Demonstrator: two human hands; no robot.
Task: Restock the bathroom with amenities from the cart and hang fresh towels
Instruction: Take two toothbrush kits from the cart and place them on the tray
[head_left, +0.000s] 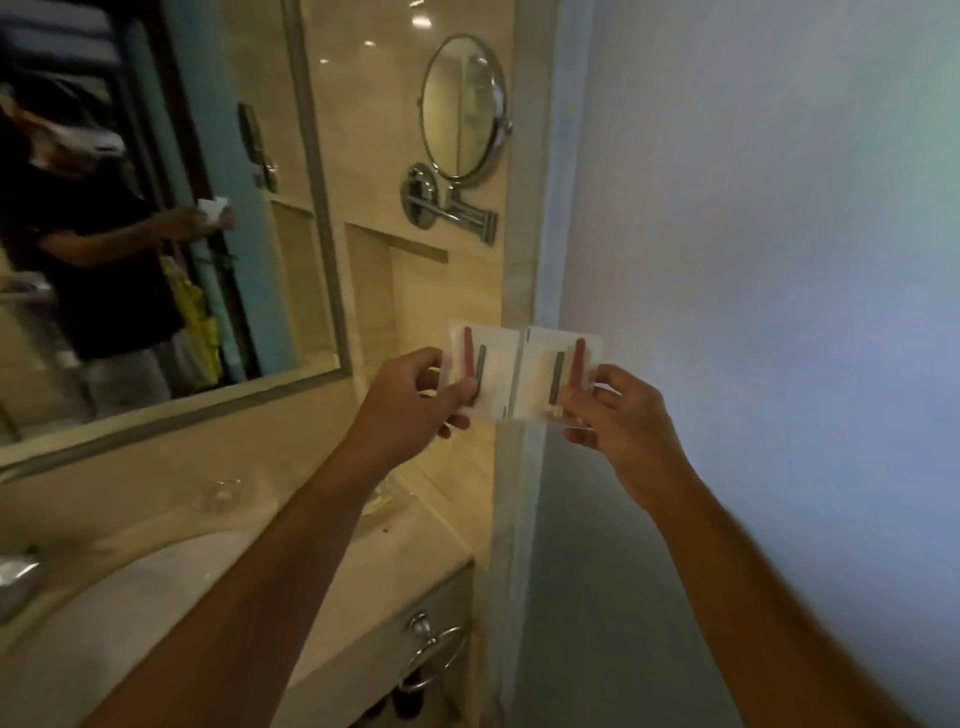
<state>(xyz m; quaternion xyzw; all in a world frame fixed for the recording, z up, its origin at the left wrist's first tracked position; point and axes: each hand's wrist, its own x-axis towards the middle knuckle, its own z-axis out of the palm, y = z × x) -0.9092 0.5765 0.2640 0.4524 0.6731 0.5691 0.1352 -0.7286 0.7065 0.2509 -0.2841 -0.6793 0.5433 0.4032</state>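
I hold two small clear amenity packets side by side in front of me, above the right end of the vanity. My left hand (415, 389) pinches the left packet (491, 364), which shows a red strip and a grey strip. My right hand (618, 410) pinches the right packet (550, 374) with the same two strips. The packets' inner edges meet in the middle. Both sit at about chest height in front of the tiled wall corner. No towels or cart are in view.
The marble vanity counter (332, 566) with a white basin (130, 587) lies lower left, a chrome towel ring (434, 649) on its front. A glass dish (226, 493) sits on the counter. A wall mirror (156, 208) and a round swivel mirror (462, 109) hang above. Frosted glass (779, 260) fills the right.
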